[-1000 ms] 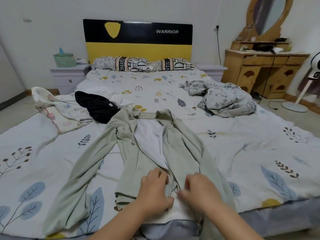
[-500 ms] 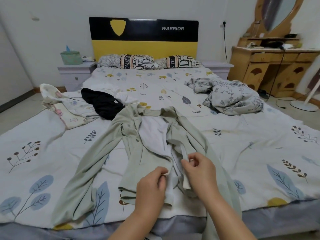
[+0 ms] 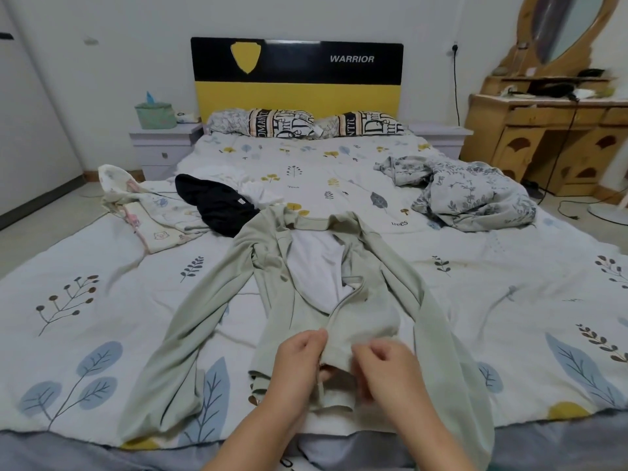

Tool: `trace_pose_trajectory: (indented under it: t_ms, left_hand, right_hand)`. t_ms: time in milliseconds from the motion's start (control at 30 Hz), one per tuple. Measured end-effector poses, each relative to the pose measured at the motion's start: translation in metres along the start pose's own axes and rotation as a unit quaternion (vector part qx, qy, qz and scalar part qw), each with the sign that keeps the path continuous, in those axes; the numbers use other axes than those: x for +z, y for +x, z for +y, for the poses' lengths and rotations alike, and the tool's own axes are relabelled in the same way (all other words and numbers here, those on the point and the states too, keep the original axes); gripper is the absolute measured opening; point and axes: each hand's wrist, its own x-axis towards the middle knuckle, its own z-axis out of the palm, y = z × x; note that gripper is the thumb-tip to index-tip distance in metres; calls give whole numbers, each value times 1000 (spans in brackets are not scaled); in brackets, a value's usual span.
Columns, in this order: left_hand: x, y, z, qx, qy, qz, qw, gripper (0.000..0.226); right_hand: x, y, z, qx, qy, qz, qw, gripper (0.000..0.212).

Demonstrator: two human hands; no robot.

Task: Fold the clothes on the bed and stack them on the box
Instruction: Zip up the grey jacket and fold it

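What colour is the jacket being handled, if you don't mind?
The jacket is pale sage green with a white lining, seen in the head view.

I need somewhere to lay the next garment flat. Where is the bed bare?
Bare sheet lies between the green jacket and the pillows, and right of the jacket below the crumpled floral bedding. The left side is crowded: a black garment and a printed one.
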Motion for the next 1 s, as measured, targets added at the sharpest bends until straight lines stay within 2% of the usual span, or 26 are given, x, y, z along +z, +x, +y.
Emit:
trace_pose_trajectory:
  t_ms: [67, 133, 200, 333, 400, 500, 600, 733, 867, 1000]
  left_hand:
    - [2, 0, 2, -12, -55, -11, 998, 25]
    - [5, -1, 5, -15, -94, -25, 995, 27]
    - [7, 0, 8, -5, -86, -26, 996, 31]
    - [11, 4, 11, 72, 63, -3, 995, 37]
    - [14, 4, 13, 83, 83, -6, 993, 40]
    - [14, 5, 15, 96, 80, 14, 992, 39]
    - [14, 10, 15, 48, -53, 64, 995, 21]
    - [15, 16, 15, -11, -161, 93, 983, 18]
    - [17, 18, 13, -7, -157, 89, 984, 20]
    - [18, 15, 11, 60, -83, 81, 991, 25]
  right_hand:
    - [4, -8, -1, 80, 52, -93, 991, 47]
    - [7, -13, -6, 152, 154, -142, 966, 41]
    - [12, -12, -8, 179, 251, -129, 943, 34]
    - [22, -6, -6, 170, 385, -50, 906, 19]
    - [20, -3, -9, 173, 443, -61, 878, 15]
    - [12, 5, -11, 191, 493, -99, 843, 23]
    - [3, 14, -9, 164, 517, -65, 838, 26]
    - [5, 19, -4, 137, 530, -32, 836, 17]
    - [10, 20, 1, 140, 506, -52, 849, 13]
    - [10, 21, 5, 124, 474, -46, 871, 12]
